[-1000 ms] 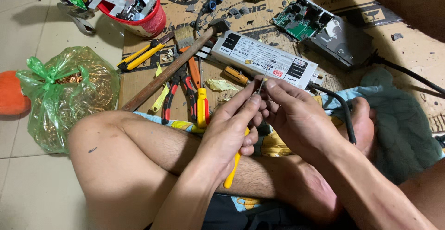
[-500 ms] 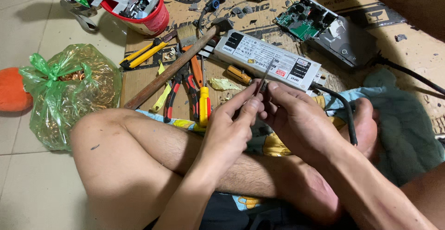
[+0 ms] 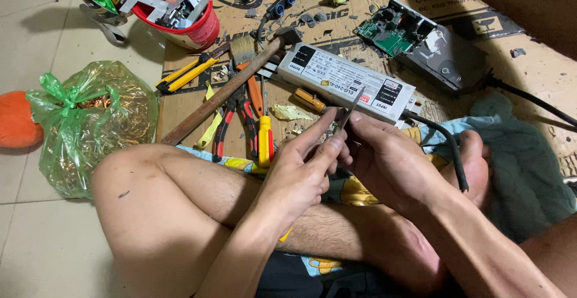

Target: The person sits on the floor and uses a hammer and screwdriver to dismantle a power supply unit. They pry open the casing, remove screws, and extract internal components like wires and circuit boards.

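My left hand (image 3: pixel 300 169) and my right hand (image 3: pixel 390 160) meet above my crossed legs. Both pinch a thin grey metal strip (image 3: pixel 350 107) that sticks up between the fingertips. A yellow tool handle (image 3: pixel 285 234) pokes out below my left palm; the rest of it is hidden. Just beyond the fingers lies a long silver power supply box (image 3: pixel 336 76) on cardboard.
A wooden-handled hammer (image 3: pixel 222 94), red-handled pliers (image 3: pixel 228 127) and a yellow screwdriver (image 3: pixel 264 140) lie left of the hands. A red bucket of scrap (image 3: pixel 201 30) stands at the back, a green bag of wire (image 3: pixel 90 118) at left, a green circuit board (image 3: pixel 390 30) at the back right. A black cable (image 3: pixel 449 148) crosses my right wrist.
Both hands have stayed together on the strip and shifted only slightly. The strip now stands up more clearly above the fingertips.
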